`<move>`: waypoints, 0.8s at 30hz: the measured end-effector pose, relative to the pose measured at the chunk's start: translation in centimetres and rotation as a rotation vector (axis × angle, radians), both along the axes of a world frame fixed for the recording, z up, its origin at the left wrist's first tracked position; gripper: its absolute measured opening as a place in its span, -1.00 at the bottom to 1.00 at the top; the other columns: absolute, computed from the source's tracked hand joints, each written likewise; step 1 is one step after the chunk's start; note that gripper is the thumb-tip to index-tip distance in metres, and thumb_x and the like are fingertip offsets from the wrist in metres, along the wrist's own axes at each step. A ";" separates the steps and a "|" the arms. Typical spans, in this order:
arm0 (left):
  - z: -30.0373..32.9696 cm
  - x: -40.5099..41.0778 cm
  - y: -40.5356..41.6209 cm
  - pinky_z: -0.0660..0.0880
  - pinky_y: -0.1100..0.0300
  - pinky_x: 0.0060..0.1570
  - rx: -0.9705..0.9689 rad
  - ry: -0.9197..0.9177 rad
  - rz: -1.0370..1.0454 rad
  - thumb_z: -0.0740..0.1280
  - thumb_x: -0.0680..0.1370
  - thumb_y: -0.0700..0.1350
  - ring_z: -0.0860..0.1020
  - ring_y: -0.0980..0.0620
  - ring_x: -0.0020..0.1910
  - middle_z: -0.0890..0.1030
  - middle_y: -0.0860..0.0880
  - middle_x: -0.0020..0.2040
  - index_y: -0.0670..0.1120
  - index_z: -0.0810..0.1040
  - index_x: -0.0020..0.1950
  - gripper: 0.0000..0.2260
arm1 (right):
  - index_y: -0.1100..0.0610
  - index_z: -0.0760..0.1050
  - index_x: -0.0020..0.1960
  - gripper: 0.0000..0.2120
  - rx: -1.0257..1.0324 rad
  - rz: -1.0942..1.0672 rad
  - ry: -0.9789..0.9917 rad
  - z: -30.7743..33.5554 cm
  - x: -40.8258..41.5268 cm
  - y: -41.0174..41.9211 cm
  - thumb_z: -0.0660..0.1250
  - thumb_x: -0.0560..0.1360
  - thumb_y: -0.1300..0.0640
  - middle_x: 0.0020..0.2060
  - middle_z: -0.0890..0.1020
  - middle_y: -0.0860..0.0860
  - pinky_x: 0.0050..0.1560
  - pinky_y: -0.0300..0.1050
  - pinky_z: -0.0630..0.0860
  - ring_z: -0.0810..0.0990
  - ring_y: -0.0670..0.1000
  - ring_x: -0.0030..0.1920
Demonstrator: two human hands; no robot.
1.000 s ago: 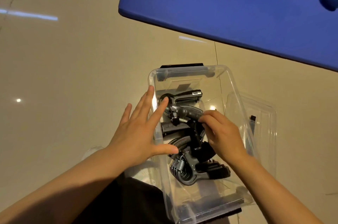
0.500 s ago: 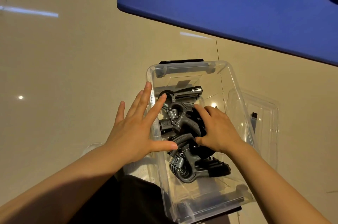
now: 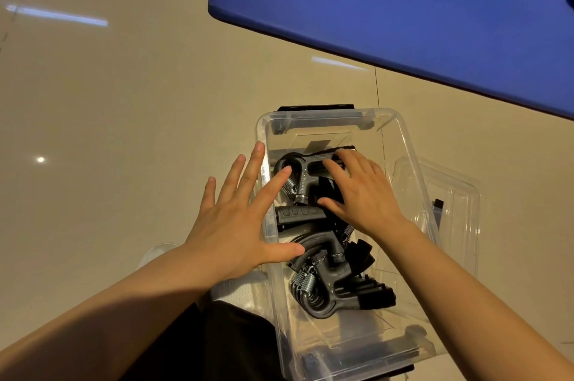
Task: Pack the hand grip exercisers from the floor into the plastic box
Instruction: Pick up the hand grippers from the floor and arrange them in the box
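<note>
A clear plastic box (image 3: 407, 144) stands on the tiled floor with several black hand grip exercisers (image 3: 335, 290) with metal springs piled inside. My right hand (image 3: 360, 191) lies inside the box, fingers spread flat on the uppermost exerciser (image 3: 298, 172) at the far end. My left hand (image 3: 239, 219) rests with straight fingers against the box's left wall, its thumb over the rim. Part of the pile is hidden under my right hand.
The clear lid (image 3: 456, 213) lies on the floor just right of the box. A blue mat (image 3: 403, 10) stretches across the upper right. Beige tiles (image 3: 108, 132) spread to the left. Dark and white cloth (image 3: 230, 318) sits below my left arm.
My right hand went from gripping an exerciser mid-box to lying flat further toward the far end, and that exerciser now lies lower. My left hand stayed on the wall.
</note>
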State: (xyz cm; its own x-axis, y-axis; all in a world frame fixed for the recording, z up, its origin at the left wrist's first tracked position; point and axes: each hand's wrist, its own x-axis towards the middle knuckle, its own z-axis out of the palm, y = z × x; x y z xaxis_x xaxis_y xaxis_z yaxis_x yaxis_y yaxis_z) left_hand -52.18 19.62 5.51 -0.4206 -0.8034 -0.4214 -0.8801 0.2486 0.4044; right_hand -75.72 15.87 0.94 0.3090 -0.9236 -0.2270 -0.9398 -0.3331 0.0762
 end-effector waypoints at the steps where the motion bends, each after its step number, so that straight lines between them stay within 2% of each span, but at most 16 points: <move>1: 0.0 0.0 0.0 -0.27 -0.11 0.39 0.001 0.005 -0.001 -0.15 0.14 0.57 -0.51 0.02 0.38 -0.69 0.12 0.26 0.31 -0.53 0.33 -0.10 | 0.13 0.39 0.33 -0.37 0.010 -0.035 -0.027 -0.2 -0.4 0.4 0.46 0.36 -0.10 0.32 0.41 0.22 0.25 0.13 0.38 0.38 0.24 0.33; 4: -0.2 0.1 0.0 -0.26 -0.12 0.39 0.004 0.014 -0.006 -0.12 0.15 0.57 -0.51 0.03 0.37 -0.68 0.12 0.27 0.31 -0.52 0.33 -0.09 | 0.15 0.31 0.40 -0.41 0.048 -0.137 -0.134 -0.3 -0.8 0.7 0.42 0.44 0.08 0.39 0.31 0.27 0.26 0.07 0.37 0.36 0.26 0.33; 8: -0.1 0.0 -0.1 -0.25 -0.13 0.39 0.001 -0.001 -0.013 -0.13 0.15 0.57 -0.50 0.02 0.38 -0.68 0.11 0.27 0.30 -0.50 0.35 -0.08 | 0.05 0.19 0.48 -0.37 0.130 -0.284 -0.295 -0.9 0.0 0.6 0.34 0.48 0.24 0.49 0.09 0.18 -0.04 -0.05 0.48 0.53 0.22 0.11; 12: 0.0 0.1 -0.1 -0.26 -0.14 0.38 0.002 -0.015 -0.015 -0.14 0.14 0.56 -0.50 0.00 0.39 -0.69 0.11 0.27 0.31 -0.53 0.32 -0.10 | 0.05 0.17 0.49 -0.34 0.084 -0.318 -0.283 -1.7 0.4 0.8 0.34 0.47 0.28 0.50 0.13 0.14 0.06 0.01 0.49 0.40 0.21 0.31; 14: 0.1 0.1 -0.2 -0.27 -0.16 0.38 -0.001 -0.033 -0.018 -0.15 0.14 0.55 -0.50 -0.01 0.39 -0.69 0.10 0.27 0.31 -0.55 0.30 -0.11 | 0.06 0.15 0.50 -0.33 0.079 -0.364 -0.293 -1.5 0.4 0.9 0.36 0.48 0.24 0.51 0.13 0.11 0.11 0.01 0.47 0.37 0.18 0.35; 17: 0.1 0.1 -0.1 -0.29 -0.16 0.37 -0.005 -0.038 -0.020 -0.17 0.14 0.55 -0.50 -0.02 0.39 -0.69 0.10 0.27 0.31 -0.56 0.29 -0.12 | 0.10 0.19 0.47 -0.36 0.065 -0.458 -0.328 -0.7 0.0 1.2 0.39 0.48 0.13 0.43 0.27 0.15 0.03 -0.02 0.48 0.50 0.18 0.18; 20: 0.1 0.1 -0.2 -0.29 -0.15 0.37 -0.004 -0.036 -0.023 -0.18 0.14 0.55 -0.50 -0.02 0.39 -0.69 0.10 0.26 0.31 -0.57 0.29 -0.12 | 0.18 0.37 0.32 -0.61 0.097 -0.441 -0.206 -0.1 -0.2 1.5 0.30 0.54 0.09 0.12 0.57 0.15 -0.12 -0.08 0.42 0.57 0.16 0.02; 22: 0.1 0.1 -0.1 -0.28 -0.15 0.37 -0.004 -0.034 -0.023 -0.18 0.14 0.56 -0.50 -0.02 0.39 -0.69 0.10 0.27 0.32 -0.57 0.29 -0.12 | 0.23 0.48 0.14 -0.78 0.084 -0.345 -0.099 -0.2 0.1 1.5 0.24 0.56 0.14 0.09 0.60 0.18 -0.26 -0.13 0.31 0.59 0.18 -0.10; 24: 0.0 0.1 -0.1 -0.27 -0.17 0.37 -0.005 -0.029 -0.021 -0.17 0.14 0.56 -0.50 -0.02 0.40 -0.69 0.10 0.27 0.32 -0.57 0.29 -0.12 | 0.24 0.51 0.01 -0.87 0.050 -0.316 -0.084 -0.4 0.5 1.5 0.26 0.54 0.20 0.08 0.61 0.21 -0.30 -0.14 0.25 0.59 0.20 -0.18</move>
